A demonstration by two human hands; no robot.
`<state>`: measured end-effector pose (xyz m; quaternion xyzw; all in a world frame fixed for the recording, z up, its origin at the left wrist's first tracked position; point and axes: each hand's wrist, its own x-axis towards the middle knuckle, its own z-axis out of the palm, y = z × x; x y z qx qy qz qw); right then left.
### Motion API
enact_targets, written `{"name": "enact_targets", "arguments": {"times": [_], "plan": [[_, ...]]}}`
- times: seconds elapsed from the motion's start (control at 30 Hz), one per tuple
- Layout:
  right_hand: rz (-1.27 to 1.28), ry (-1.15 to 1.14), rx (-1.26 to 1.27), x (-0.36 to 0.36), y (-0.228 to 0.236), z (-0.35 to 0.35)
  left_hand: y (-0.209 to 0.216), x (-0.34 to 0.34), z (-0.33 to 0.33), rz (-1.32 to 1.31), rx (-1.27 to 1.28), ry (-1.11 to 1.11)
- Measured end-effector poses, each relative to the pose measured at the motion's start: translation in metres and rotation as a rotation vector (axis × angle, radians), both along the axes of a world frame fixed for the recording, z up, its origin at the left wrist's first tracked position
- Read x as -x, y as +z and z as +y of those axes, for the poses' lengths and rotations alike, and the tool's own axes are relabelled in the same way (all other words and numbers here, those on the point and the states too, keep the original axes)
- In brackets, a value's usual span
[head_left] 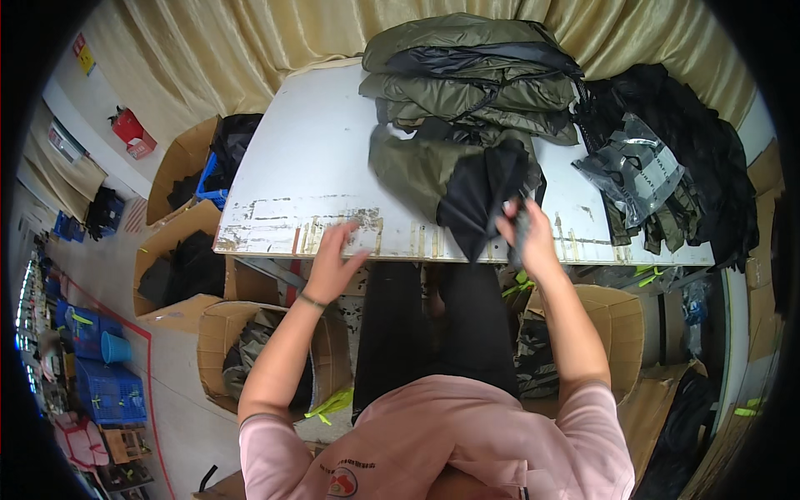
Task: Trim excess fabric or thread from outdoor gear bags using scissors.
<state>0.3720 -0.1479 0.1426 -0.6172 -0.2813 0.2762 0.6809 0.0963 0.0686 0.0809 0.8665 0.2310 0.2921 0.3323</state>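
Fabric [408, 167], glossy, olive-and-black, bunched: over white, scuffed desk [292, 158], ahead-left of right hand [537, 242], curled round dark, blurred item [522, 229]. Left hand [332, 268]: spread, unladen; probably best used for steadying fabric's free side.

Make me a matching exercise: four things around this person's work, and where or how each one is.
1. Olive-and-black cloth piece
2. Bare left hand
3. Clear plastic bag
4. Stacked olive-green fabric

A. On the heap of black fabric
B. At the person's right hand
C. Near the gold curtain
D. Empty, by the white table's front edge

Pairs: 1-B; 2-D; 3-A; 4-C
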Motion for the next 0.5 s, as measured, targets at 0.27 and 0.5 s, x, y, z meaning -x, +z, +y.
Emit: {"name": "enact_targets", "arguments": {"times": [0.27,0.5], "plan": [[-0.089,0.097,0.263,0.053,-0.033,-0.192,0.034,-0.108,-0.003,0.133,-0.150,-0.181],[0.044,0.233,0.542,0.059,-0.089,-0.253,0.001,-0.036,-0.029,0.499,-0.155,-0.310]]}}
